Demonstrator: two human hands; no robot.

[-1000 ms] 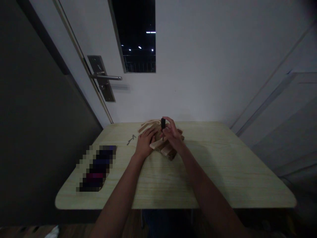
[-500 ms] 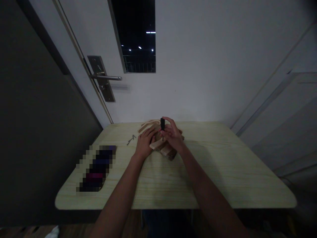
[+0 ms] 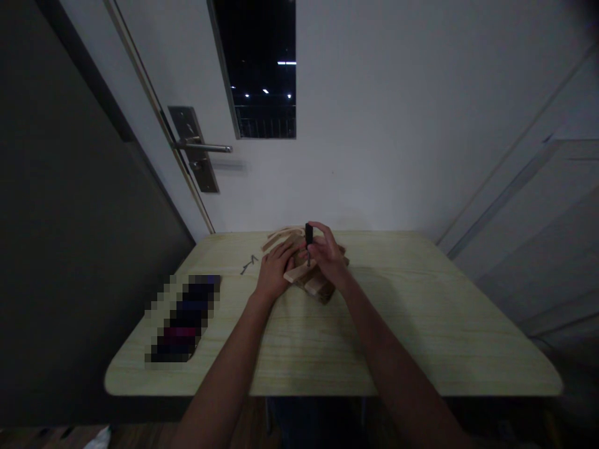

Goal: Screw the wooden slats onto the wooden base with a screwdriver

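On the table lies a wooden assembly (image 3: 314, 284) of several pale slats, partly covered by both hands. My left hand (image 3: 276, 269) rests over its left side, fingers stretched across the wood and thumb against the near part, holding it down. In my right hand (image 3: 326, 254) is a small screwdriver (image 3: 309, 234) with a black handle, upright. Its thin shaft points down to a slat, and fingers and thumb pinch around it. Whether its tip sits in a screw is too small to tell. Curved wooden pieces (image 3: 281, 233) lie just behind my left hand.
Several small dark metal pieces (image 3: 249, 264), perhaps screws, lie left of my left hand. A blurred-out dark flat object (image 3: 187, 318) is at the table's left. The pale wood-grain table (image 3: 421, 337) stands against a white door (image 3: 374, 125) with a metal handle (image 3: 206, 148).
The whole view has shifted very slightly. My right hand stays on the upright screwdriver and my left hand stays on the wood, with hardly any visible movement.
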